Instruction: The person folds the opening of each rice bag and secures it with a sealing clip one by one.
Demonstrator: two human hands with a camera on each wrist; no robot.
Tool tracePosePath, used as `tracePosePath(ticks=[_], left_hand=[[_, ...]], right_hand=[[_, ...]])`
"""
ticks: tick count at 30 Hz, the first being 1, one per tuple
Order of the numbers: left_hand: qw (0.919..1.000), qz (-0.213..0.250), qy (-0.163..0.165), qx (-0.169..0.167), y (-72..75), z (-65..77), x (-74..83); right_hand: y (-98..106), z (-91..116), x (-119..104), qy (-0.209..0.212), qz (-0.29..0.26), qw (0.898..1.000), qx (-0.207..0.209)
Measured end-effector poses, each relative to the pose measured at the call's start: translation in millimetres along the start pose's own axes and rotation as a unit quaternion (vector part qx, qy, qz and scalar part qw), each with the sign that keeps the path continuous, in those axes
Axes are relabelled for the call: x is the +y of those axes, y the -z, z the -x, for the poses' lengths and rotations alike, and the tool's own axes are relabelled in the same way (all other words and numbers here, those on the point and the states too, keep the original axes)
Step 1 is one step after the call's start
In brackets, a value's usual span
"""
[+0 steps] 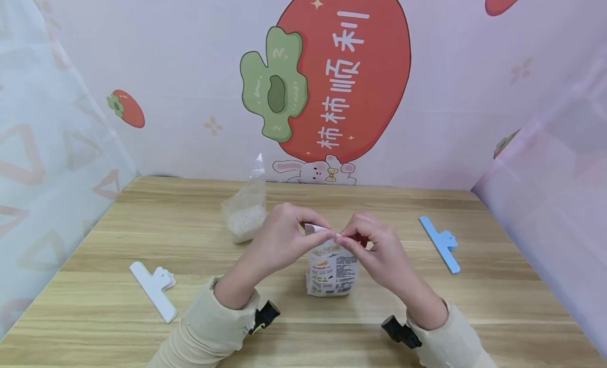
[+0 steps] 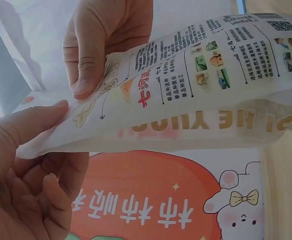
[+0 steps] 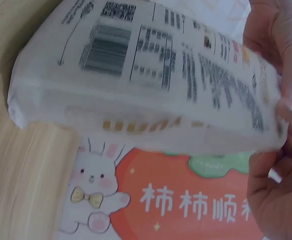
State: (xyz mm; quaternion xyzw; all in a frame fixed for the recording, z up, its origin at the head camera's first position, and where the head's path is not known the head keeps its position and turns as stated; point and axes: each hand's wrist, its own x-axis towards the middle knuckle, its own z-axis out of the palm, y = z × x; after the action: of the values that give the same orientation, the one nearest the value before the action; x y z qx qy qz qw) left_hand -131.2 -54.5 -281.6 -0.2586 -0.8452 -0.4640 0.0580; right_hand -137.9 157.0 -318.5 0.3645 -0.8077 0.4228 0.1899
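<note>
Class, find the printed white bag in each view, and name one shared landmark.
Head: printed white bag, below centre, slightly right.
Left wrist: bag, across the middle, reaching the right edge.
Right wrist: bag, mostly upper half, reaching the top edge.
Shared landmark: cartoon rabbit.

A wood-grained tabletop (image 1: 308, 333) is softly lit. At 12 o'clock, the back sheet (image 1: 189, 46) is dominated by a large red fruit (image 1: 384, 73) with white characters, a rabbit (image 1: 314, 173) drawn beneath it. At 9 o'clock a pale sheet (image 1: 52, 194) is patterned with triangles; at 3 o'clock a pinkish sheet (image 1: 559, 199) is hung.
</note>
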Motion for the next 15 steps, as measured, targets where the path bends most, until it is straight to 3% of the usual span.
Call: tracePosePath(ticks=[4,15], left_hand=[[0.9997,-0.009,-0.021,0.004,2.8,2.5,0.5],[0.9995,-0.019,-0.020,0.016,5.2,2.4,1.3]], right_hand=[[3,-2,6,0.038,-0.009,0.999,-0.020],[17,1,14,0.039,0.010,0.996,-0.082]])
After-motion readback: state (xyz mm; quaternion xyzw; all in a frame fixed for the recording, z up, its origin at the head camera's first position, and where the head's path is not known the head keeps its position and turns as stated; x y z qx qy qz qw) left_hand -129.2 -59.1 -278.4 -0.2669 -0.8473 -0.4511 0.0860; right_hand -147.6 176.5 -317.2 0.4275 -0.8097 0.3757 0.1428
